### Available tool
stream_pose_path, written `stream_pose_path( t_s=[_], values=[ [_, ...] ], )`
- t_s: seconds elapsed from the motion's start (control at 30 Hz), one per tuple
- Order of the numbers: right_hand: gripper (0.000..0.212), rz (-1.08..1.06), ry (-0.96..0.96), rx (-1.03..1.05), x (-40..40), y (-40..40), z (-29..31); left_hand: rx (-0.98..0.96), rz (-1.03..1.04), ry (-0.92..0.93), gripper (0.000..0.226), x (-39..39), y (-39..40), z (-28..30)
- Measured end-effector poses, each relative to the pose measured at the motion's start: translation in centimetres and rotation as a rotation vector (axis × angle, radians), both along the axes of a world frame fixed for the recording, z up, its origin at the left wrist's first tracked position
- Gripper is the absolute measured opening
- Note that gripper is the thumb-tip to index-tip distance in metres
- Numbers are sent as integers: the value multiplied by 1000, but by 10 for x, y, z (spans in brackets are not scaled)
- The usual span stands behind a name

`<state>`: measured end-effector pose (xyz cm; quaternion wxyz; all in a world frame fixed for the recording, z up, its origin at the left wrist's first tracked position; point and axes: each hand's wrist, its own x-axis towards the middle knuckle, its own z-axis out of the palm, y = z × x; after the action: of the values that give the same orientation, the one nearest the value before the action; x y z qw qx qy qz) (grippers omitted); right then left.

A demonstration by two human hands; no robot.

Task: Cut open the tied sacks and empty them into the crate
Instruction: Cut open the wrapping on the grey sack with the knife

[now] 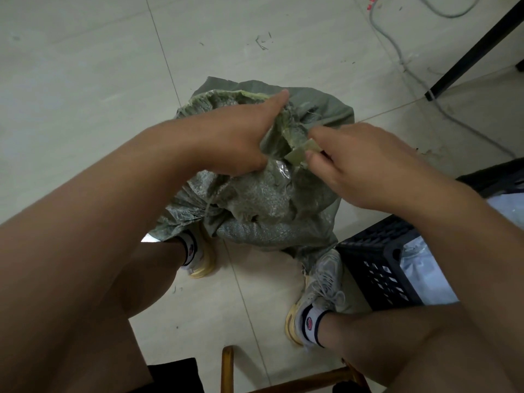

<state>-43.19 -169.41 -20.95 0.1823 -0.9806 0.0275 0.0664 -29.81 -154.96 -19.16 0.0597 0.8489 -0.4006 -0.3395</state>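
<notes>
Sack (pixel 255 199) is on the floor (pixel 85 80) between my feet, standing roughly upright, long axis vertical, gathered mouth pointing up toward me and leaning a bit away. It's green woven plastic, crumpled, with a tie line cinched around it lower down on the left side. My left hand (pixel 235 140) is curled into the bunched top fabric, gripping it from the left, index finger stretched along the far rim. My right hand (pixel 357 165) pinches a flat yellowish-green strip (pixel 304 150) at the neck between thumb and forefinger; other fingers loosely curled. Can't tell if that strip is a tie, tape or a flap of the sack. Both hands sit close together at the neck, nearly touching. Crate (pixel 380 268) is black, latticed, on the floor just right of my right shoe (pixel 317 293), with white plastic bags (pixel 425 273) inside.
</notes>
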Motion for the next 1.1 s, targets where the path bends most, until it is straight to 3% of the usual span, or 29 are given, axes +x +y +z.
stream_pose_path(
  t_s=[0.13, 0.43, 0.7, 0.8, 1.0, 1.1],
  values=[
    [36, -19, -43, -7, 0, -5, 3, 23, -41, -14, 102, 3, 2, -3],
    [29, -313, -344, 284, -4, -21, 16, 48, -90, -48, 97, 10, 9, -5],
    [28, -338, -354, 316, -6, -29, 16, 61, -108, -53, 99, 7, 7, -3],
    [28, -401, -431, 310, -6, -29, 16, 45, -137, -78, 87, 8, 7, -4],
    [35, -539, -592, 445, -8, -30, 21, -20, -99, -107, 39, 8, 2, -9],
    [33, -551, -633, 504, -8, -28, 21, -6, -115, -160, 33, 9, 0, -12]
  ],
)
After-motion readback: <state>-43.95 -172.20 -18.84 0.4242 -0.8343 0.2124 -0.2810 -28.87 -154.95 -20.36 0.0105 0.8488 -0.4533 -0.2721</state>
